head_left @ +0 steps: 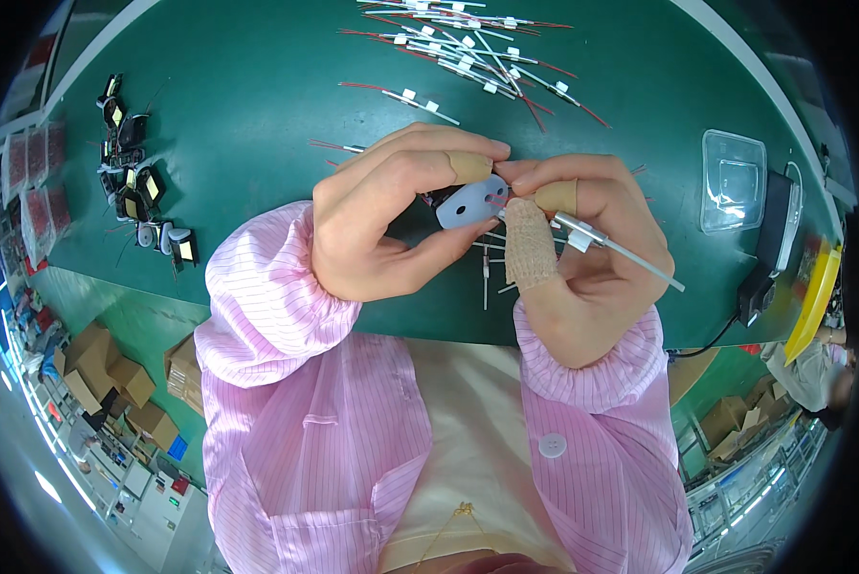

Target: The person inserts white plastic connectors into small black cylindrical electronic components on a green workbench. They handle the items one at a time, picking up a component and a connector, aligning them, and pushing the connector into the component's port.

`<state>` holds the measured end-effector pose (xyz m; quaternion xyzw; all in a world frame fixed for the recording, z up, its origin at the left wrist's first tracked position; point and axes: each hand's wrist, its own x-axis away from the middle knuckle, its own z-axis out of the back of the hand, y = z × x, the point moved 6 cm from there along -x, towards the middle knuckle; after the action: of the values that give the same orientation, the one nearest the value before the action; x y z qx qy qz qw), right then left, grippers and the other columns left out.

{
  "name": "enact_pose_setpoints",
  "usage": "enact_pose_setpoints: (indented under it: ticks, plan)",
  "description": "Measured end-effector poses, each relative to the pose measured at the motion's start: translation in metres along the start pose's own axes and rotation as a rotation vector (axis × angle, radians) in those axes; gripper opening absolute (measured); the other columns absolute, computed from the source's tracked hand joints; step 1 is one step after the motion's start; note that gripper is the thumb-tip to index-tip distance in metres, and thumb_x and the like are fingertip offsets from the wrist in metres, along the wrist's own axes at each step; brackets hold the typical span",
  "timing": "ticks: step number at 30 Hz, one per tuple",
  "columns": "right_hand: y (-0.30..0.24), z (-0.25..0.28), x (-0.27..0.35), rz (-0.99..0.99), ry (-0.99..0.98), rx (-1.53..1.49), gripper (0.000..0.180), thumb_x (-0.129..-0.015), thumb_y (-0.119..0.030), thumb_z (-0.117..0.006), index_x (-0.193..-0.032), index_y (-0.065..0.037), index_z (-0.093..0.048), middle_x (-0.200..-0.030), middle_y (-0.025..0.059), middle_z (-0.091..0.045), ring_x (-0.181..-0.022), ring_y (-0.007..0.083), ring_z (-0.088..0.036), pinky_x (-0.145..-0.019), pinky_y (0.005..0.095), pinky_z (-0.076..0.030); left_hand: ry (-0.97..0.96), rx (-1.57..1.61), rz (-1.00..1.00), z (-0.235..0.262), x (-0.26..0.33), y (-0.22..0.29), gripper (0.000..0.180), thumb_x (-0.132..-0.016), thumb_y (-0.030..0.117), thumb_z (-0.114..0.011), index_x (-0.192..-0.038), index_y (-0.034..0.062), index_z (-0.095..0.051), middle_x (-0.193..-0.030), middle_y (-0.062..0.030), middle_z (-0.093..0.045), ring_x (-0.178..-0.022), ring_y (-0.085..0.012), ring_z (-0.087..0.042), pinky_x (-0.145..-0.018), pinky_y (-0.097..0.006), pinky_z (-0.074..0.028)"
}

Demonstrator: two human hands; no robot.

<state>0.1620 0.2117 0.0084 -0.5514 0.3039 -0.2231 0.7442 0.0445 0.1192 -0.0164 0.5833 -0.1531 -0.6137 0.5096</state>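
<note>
My left hand [377, 206] is closed around a small pale blue-grey plastic housing [460, 212] with round holes in its face and a dark part behind it. Facing it, my right hand [602, 225] grips a thin white rod [640, 265] with a metal sleeve and a white tag. Red wire ends reach from my right fingertips to a hole in the housing; whether they pass through I cannot tell. Tan tape wraps some fingers of both hands. More white rods [487, 277] lie on the green table beneath my hands, partly hidden.
A pile of tagged rods with red wires [468, 62] lies at the far side. Several black assembled pieces [133, 187] stand at left, near clear bins [37, 225]. At right are a clear plastic box [734, 182], a black device [774, 249] and a yellow tray [812, 306].
</note>
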Motion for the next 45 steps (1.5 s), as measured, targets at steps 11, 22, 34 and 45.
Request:
enact_pose_setpoints:
  ticks: [11,22,34,45]
  plan:
    - [0.000,-0.002,-0.002,0.133,0.063,0.067,0.018,-0.065,0.009,-0.070,-0.080,0.002,-0.062,-0.085,0.0135,-0.064,-0.067,0.0170,-0.064,-0.056,0.0247,-0.050,0.009,-0.016,-0.009,0.001,0.000,0.001,0.040,-0.070,-0.011,-0.070,-0.107,-0.0086,-0.053,-0.109,-0.0296,-0.061,-0.098,-0.0345,-0.064,-0.080,-0.039,-0.053]
    - [-0.001,-0.003,-0.002,0.173,0.053,0.119,0.019,-0.066,0.008,-0.072,-0.080,0.001,-0.061,-0.086,0.0127,-0.064,-0.066,0.0173,-0.063,-0.055,0.0253,-0.050,0.023,-0.031,-0.007,0.001,-0.001,0.002,0.039,-0.071,-0.010,-0.071,-0.106,-0.0081,-0.054,-0.107,-0.0288,-0.062,-0.097,-0.0340,-0.064,-0.079,-0.039,-0.054]
    - [0.003,0.000,-0.001,-0.058,0.004,-0.177,0.021,-0.082,0.002,-0.064,-0.101,0.006,-0.058,-0.088,0.0086,-0.059,-0.071,0.0114,-0.054,-0.065,0.0232,-0.044,0.023,-0.030,0.044,0.006,0.001,-0.001,0.046,-0.069,-0.008,-0.075,-0.107,-0.0056,-0.051,-0.104,-0.0234,-0.062,-0.093,-0.0292,-0.062,-0.078,-0.037,-0.051]
    - [0.008,-0.007,-0.003,-0.104,-0.003,-0.152,0.016,-0.076,0.010,-0.064,-0.091,0.004,-0.065,-0.077,0.0104,-0.064,-0.065,0.0140,-0.063,-0.058,0.0231,-0.048,-0.127,0.007,0.187,0.010,-0.005,-0.002,0.056,-0.066,0.000,-0.079,-0.115,-0.0064,-0.053,-0.110,-0.0198,-0.058,-0.100,-0.0270,-0.058,-0.087,-0.036,-0.048]
